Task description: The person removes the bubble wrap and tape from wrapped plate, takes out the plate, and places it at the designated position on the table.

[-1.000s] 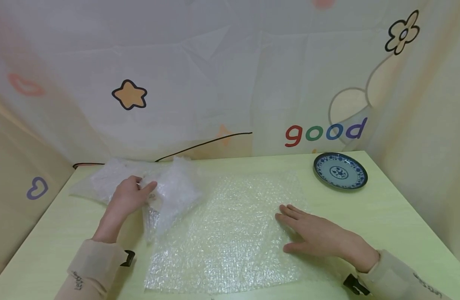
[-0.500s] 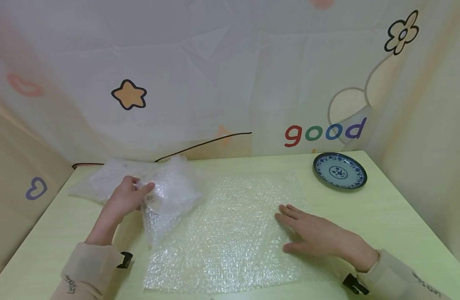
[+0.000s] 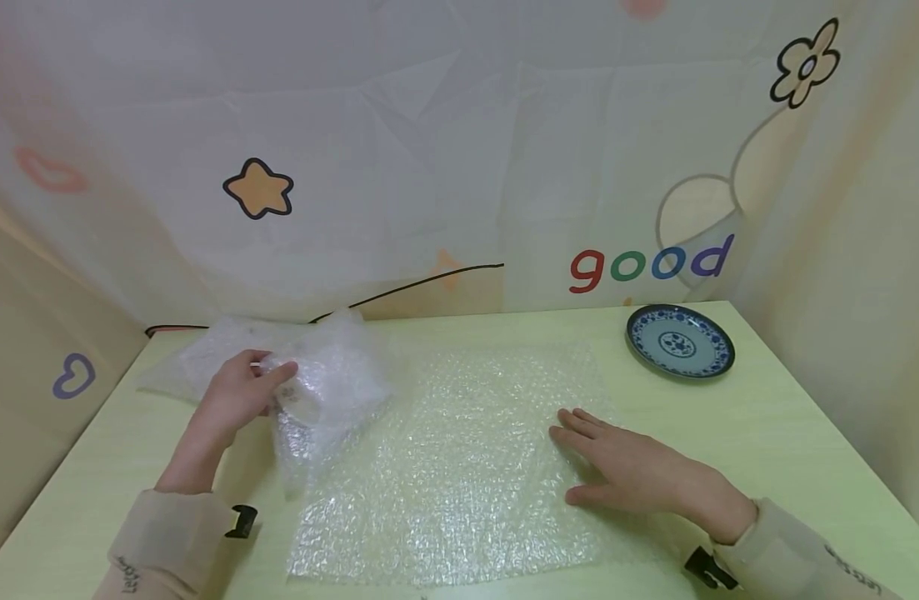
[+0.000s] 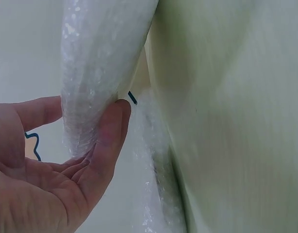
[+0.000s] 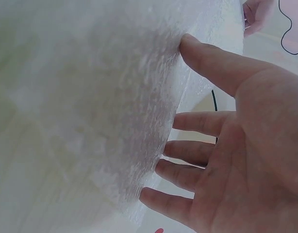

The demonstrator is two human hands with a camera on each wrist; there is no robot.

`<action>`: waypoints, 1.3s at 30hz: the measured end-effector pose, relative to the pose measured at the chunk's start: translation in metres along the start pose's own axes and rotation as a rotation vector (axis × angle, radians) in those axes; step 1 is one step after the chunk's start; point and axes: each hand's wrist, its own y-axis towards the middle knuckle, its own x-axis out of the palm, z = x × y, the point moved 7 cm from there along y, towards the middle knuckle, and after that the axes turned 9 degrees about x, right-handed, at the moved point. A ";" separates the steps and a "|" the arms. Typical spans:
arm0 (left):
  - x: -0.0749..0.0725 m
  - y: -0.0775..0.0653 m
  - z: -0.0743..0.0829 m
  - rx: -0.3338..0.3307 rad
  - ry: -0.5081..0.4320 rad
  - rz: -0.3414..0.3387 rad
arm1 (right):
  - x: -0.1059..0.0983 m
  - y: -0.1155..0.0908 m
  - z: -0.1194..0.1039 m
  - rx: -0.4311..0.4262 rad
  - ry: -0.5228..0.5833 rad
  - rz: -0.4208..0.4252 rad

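Observation:
A sheet of bubble wrap [image 3: 444, 467] is spread over the middle of the table. At its far left, my left hand [image 3: 237, 390] holds a bundle of bubble wrap [image 3: 332, 375] by its left edge. Something pale with a small mark shows faintly through the layers; its kind is not clear. In the left wrist view, the thumb and fingers [image 4: 110, 131] close round the bundle's rounded edge from both sides. My right hand [image 3: 631, 467] rests on the right part of the sheet, fingers straight and spread, with the fingertips touching the wrap in the right wrist view.
A blue and white patterned plate [image 3: 680, 342] lies at the back right of the table [image 3: 774, 467]. More bubble wrap [image 3: 197, 358] lies at the back left, behind the left hand. A printed curtain [image 3: 429, 167] hangs right behind the table's back edge.
My left hand has shifted a little to the left, drawing the bubble wrap bundle along with it. My right hand has stayed in place on the sheet.

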 end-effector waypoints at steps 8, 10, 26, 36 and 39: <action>-0.008 -0.006 -0.005 -0.013 -0.031 0.029 | 0.001 0.001 0.001 0.009 -0.004 -0.005; -0.011 -0.008 -0.006 -0.020 -0.039 0.037 | 0.001 0.001 0.001 0.012 -0.004 -0.009; -0.036 -0.022 -0.017 -0.056 -0.054 0.116 | 0.000 0.001 0.000 0.005 -0.021 -0.001; -0.049 -0.030 -0.015 -0.029 -0.057 0.177 | -0.001 0.001 -0.001 0.003 -0.009 -0.006; -0.053 -0.034 -0.013 -0.018 -0.050 0.197 | 0.000 0.002 0.000 0.000 -0.012 -0.007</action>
